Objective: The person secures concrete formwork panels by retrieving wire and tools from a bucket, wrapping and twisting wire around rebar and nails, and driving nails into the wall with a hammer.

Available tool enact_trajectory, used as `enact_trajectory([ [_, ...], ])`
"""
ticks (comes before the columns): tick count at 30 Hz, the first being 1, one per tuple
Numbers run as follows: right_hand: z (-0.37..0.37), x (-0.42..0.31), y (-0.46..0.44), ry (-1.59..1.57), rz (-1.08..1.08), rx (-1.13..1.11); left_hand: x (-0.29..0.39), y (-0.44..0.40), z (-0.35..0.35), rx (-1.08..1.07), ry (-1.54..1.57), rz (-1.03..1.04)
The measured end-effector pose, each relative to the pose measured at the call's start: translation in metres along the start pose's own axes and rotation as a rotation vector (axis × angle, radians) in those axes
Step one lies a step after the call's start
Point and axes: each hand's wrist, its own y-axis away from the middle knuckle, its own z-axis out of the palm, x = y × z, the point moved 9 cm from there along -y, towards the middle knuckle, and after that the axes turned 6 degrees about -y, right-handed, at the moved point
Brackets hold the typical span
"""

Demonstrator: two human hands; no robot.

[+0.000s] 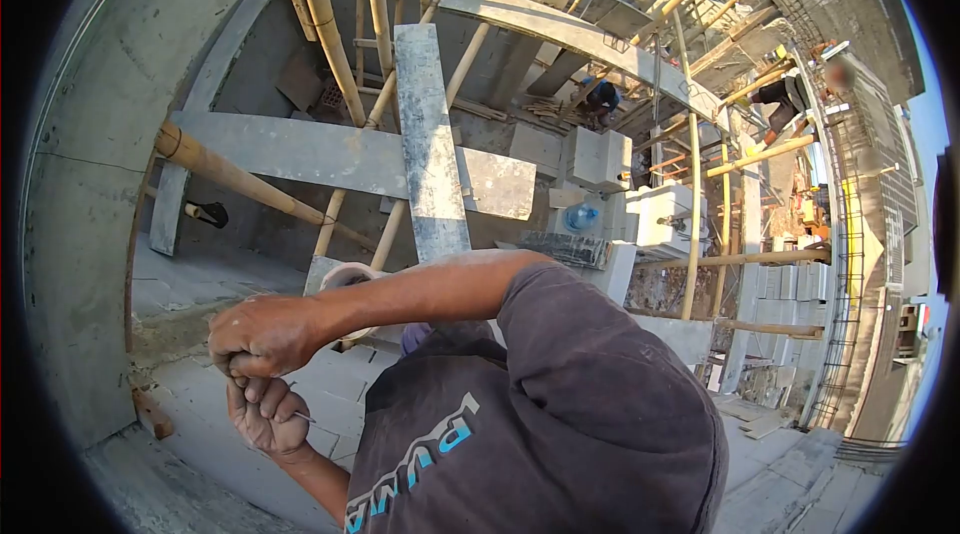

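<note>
Both my hands meet at the lower left of the head view, in front of the pale block wall. My right hand (262, 336) is closed in a fist, with my forearm stretched across my chest; whatever its fingers hold is hidden. Just below and touching it, my left hand (266, 418) is closed too. A thin, pale wire-like piece (318, 426) sticks out from the left hand towards my shirt. Beside my right forearm a round whitish bucket (350, 276) is partly covered by the arm.
Two mortar-stained planks (432, 134) cross over bamboo poles (375, 14). A concrete column (85, 184) rises on the left. Below are stacked pale blocks (600, 156), a blue water bottle (580, 218) and a crouching person (601, 99). Another person (785, 99) is at the upper right.
</note>
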Motion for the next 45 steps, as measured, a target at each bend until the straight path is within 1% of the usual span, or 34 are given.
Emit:
enact_trajectory([
  [3,0.002,-0.015,0.001,0.186,-0.083,-0.138,-0.007,-0.001,-0.002,-0.066,0.013,-0.089],
  [6,0.004,-0.03,0.004,0.271,-0.173,-0.252,-0.014,0.0,-0.013,-0.091,0.034,-0.139],
  [9,0.0,-0.024,0.005,0.394,-0.106,-0.27,-0.011,-0.001,-0.026,0.083,0.021,-0.051],
  [12,-0.008,-0.006,0.002,0.449,0.095,-0.201,0.007,-0.009,-0.022,0.196,-0.271,0.13],
  [13,-0.009,-0.007,-0.001,0.467,0.084,-0.199,0.019,-0.006,-0.03,0.255,-0.389,0.217],
  [15,-0.009,-0.011,-0.005,0.501,0.065,-0.187,0.033,0.0,-0.024,0.397,-0.636,0.293],
  [16,-0.008,-0.013,-0.007,0.526,0.021,-0.189,0.041,0.004,-0.02,0.47,-0.76,0.327],
  [18,-0.007,-0.014,-0.007,0.579,-0.065,-0.194,0.052,0.01,-0.016,0.546,-0.93,0.384],
  [19,-0.006,-0.013,-0.007,0.594,-0.058,-0.216,0.057,0.012,-0.014,0.584,-1.014,0.411],
  [22,-0.001,-0.011,-0.008,0.632,-0.056,-0.278,0.063,0.014,0.003,0.607,-1.309,0.398],
  [25,0.004,-0.006,-0.01,0.639,-0.091,-0.316,0.063,0.008,0.003,0.614,-1.492,0.387],
  [28,0.006,-0.003,-0.013,0.614,-0.109,-0.35,0.058,0.01,-0.003,0.698,-1.404,0.337],
  [31,0.008,-0.001,-0.011,0.596,-0.117,-0.377,0.052,0.009,-0.014,0.666,-1.174,0.373],
  [34,0.008,0.004,-0.007,0.556,-0.14,-0.379,0.051,0.009,-0.019,0.658,-1.177,0.338],
  [37,0.008,0.003,-0.008,0.501,-0.146,-0.384,0.053,0.006,-0.025,0.572,-1.119,0.275],
  [40,0.005,0.0,-0.012,0.428,-0.122,-0.4,0.045,0.002,-0.021,0.41,-0.822,0.251],
  [43,0.003,0.003,-0.014,0.362,-0.083,-0.413,0.047,0.004,-0.034,0.439,-0.799,0.213],
  [45,0.001,0.004,-0.014,0.321,-0.079,-0.405,0.042,0.003,-0.035,0.42,-0.743,0.191],
])
